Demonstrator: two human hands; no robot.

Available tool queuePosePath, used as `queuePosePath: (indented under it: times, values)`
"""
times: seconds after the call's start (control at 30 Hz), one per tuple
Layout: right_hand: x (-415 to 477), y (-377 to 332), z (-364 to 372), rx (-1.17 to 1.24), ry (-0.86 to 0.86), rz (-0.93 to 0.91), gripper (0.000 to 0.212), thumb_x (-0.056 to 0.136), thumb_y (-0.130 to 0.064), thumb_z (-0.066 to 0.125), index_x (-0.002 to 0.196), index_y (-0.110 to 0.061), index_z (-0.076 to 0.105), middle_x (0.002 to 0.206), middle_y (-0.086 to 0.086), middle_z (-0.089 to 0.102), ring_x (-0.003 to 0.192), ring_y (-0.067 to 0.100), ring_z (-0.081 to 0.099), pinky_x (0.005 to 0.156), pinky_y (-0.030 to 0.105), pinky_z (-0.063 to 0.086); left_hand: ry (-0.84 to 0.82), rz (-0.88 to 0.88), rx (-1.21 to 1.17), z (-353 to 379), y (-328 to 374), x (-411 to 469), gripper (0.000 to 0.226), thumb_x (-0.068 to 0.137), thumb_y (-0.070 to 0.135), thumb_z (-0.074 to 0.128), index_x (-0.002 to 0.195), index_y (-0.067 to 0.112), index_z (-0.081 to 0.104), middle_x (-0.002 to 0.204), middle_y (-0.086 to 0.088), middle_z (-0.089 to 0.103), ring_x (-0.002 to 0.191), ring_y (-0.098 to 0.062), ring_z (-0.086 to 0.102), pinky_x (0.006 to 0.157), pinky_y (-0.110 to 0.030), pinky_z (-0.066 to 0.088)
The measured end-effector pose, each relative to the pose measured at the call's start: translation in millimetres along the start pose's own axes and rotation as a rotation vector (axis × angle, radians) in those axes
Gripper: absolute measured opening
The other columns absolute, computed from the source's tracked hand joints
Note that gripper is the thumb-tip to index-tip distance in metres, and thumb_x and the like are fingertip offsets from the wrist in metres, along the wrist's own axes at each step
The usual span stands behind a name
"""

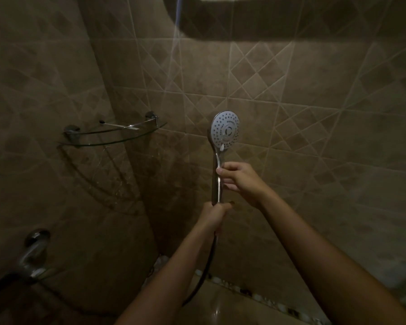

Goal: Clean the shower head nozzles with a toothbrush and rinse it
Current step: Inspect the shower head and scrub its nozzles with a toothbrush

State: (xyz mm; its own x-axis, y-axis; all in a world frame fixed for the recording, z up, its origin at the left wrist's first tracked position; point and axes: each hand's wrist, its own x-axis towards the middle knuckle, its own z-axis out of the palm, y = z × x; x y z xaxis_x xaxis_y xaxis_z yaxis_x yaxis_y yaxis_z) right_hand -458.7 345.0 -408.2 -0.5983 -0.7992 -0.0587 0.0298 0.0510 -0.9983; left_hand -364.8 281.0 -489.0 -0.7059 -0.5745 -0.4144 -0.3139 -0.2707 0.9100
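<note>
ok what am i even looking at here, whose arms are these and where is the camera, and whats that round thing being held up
There is no machine here. The single picture comes from a wide-angle camera worn on a person's head, looking forward and down, so the two bare arms reaching in from the bottom are that person's own.

The round thing is a shower head, held upright with its dotted nozzle face turned toward the camera. The left hand grips the bottom of its metal handle, where the dark hose hangs down. The right hand pinches the handle higher up.

The setting is a dim shower corner with brown tiled walls. A glass corner shelf sits to the left with a toothbrush lying on it, and a metal tap shows at lower left. No water is coming out of the shower head.
</note>
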Motion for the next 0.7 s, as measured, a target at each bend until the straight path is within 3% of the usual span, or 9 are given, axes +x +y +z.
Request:
queuePosePath:
  times: [0.1,0.17,0.23,0.3,0.37,0.57,0.7]
  values:
    - [-2.1,3.5,4.4,-0.053,0.046,-0.045,0.030,0.093,-0.024,0.070,0.103,0.004,0.067,0.097,0.011,0.068,0.094,0.024,0.070,0.087,0.034,0.061,0.011,0.005,0.015,0.4,2.9,-2.8,0.035,0.084,0.032,0.067,0.108,0.006,0.064,0.062,-0.004,0.061,0.050,-0.014,0.055,0.046,-0.023,0.041]
    - [-2.1,4.4,4.4,-0.100,0.082,-0.070,0.034,0.089,-0.026,0.075,0.105,0.003,0.068,0.098,0.012,0.070,0.096,0.022,0.071,0.089,0.038,0.061,0.003,-0.015,0.030,0.6,3.0,-3.3,0.039,0.085,0.035,0.065,0.114,0.009,0.063,0.066,-0.005,0.060,0.054,-0.015,0.054,0.049,-0.025,0.041]
    - [-0.4,4.1,4.4,-0.065,0.080,-0.053,0.031,0.089,-0.023,0.074,0.105,0.004,0.068,0.104,0.015,0.073,0.100,0.024,0.073,0.089,0.039,0.061,0.001,-0.007,0.031,0.0,2.3,-3.4,0.035,0.087,0.033,0.065,0.113,0.009,0.064,0.061,0.001,0.051,0.049,-0.012,0.045,0.045,-0.024,0.034]
    - [1.1,2.6,4.3,0.018,0.061,0.005,0.027,0.093,-0.019,0.069,0.108,0.004,0.068,0.105,0.014,0.073,0.098,0.026,0.073,0.090,0.037,0.059,-0.004,0.001,0.015,-0.2,0.6,-1.5,0.020,0.085,0.031,0.067,0.094,0.014,0.064,0.052,0.005,0.049,0.044,-0.011,0.042,0.043,-0.023,0.031]
    - [2.6,3.2,3.9,0.072,0.035,0.030,0.025,0.096,-0.018,0.064,0.107,0.003,0.068,0.103,0.013,0.071,0.094,0.026,0.069,0.089,0.035,0.056,-0.024,0.009,-0.009,0.3,0.4,-1.7,0.017,0.080,0.033,0.068,0.080,0.018,0.059,0.042,0.009,0.047,0.040,-0.011,0.041,0.042,-0.023,0.030]
    - [0.5,8.3,10.5,-0.066,0.109,-0.068,0.038,0.091,-0.034,0.071,0.102,0.003,0.071,0.097,0.016,0.071,0.094,0.025,0.071,0.091,0.040,0.058,-0.010,0.006,0.000,-1.9,3.1,-4.9,0.017,0.088,0.029,0.065,0.090,0.014,0.057,0.057,0.004,0.051,0.044,-0.009,0.042,0.041,-0.022,0.031]
    - [1.9,3.5,8.1,-0.002,0.043,-0.023,0.023,0.097,-0.022,0.062,0.097,0.001,0.067,0.098,0.021,0.069,0.094,0.031,0.070,0.082,0.032,0.059,0.004,0.025,-0.027,-3.5,-1.4,-1.4,0.019,0.083,0.030,0.070,0.081,0.015,0.058,0.040,0.009,0.047,0.033,-0.008,0.040,0.038,-0.018,0.028]
